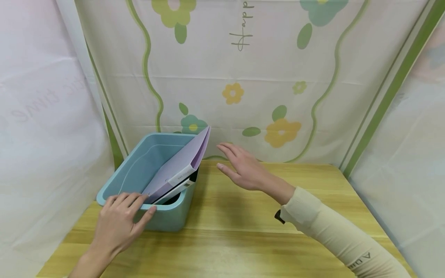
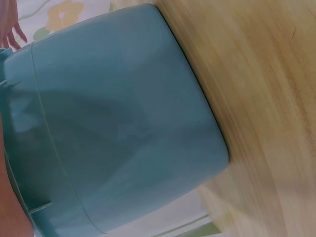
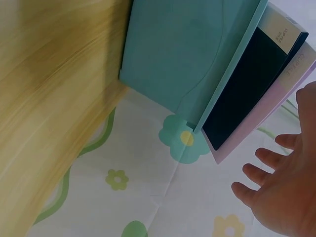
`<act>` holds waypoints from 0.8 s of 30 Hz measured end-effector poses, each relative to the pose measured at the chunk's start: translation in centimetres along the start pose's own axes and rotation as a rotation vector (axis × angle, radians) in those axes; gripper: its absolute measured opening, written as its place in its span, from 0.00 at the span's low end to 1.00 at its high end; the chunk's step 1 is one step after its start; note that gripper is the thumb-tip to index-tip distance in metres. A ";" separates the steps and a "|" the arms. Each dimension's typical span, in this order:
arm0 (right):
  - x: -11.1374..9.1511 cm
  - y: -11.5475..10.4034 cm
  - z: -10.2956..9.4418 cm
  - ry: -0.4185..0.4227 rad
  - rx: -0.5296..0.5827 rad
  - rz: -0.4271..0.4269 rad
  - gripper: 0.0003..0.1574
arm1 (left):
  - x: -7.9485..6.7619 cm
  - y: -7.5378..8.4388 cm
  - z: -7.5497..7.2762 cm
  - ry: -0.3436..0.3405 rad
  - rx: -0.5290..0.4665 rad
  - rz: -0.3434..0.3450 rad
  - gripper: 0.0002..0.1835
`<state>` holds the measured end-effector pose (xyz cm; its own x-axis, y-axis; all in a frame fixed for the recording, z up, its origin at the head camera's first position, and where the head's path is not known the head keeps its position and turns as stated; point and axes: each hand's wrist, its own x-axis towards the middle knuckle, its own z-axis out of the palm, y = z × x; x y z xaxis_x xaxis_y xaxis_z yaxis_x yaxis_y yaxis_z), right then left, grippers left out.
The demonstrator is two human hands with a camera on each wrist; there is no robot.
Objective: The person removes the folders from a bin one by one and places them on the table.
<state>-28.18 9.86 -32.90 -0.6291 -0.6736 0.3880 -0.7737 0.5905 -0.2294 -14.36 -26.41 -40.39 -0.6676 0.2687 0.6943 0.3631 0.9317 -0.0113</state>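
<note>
A blue plastic bin [image 1: 189, 208] stands on the wooden table at the left. Inside it lean a purple file folder [image 1: 179, 158] and, beneath that, a black folder with a white spine label [image 3: 247, 84]; both stick up past the right rim. My left hand [image 1: 119, 220] holds the bin's near rim, fingers bent over the edge and thumb on the near side. In the left wrist view only part of that hand shows, beside the bin's outer wall [image 2: 123, 118]. To the right of the folders my right hand [image 1: 243, 168] hovers, fingers extended, touching nothing.
Wooden tabletop [image 1: 257, 239] stretches right of the bin and in front of it. A white cloth with flowers [image 1: 264, 77] hangs behind the table, and pale cloths hang at both sides. The bin's back edge is near the rear cloth.
</note>
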 end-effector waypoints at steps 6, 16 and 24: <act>0.4 -0.5 -0.2 -0.007 0.010 0.000 0.41 | 0.0 -0.1 0.3 0.045 0.004 0.021 0.27; 1.1 -1.6 0.4 -0.023 0.105 0.013 0.42 | -0.1 -0.3 0.5 0.052 0.019 0.029 0.29; 1.4 -2.3 0.6 -0.034 0.166 0.043 0.43 | 0.0 -0.2 0.5 0.044 0.026 0.033 0.29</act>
<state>-27.28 7.30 -32.32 -0.6620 -0.6654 0.3449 -0.7458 0.5396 -0.3906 -14.78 -26.51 -40.78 -0.6258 0.2891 0.7244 0.3670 0.9287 -0.0536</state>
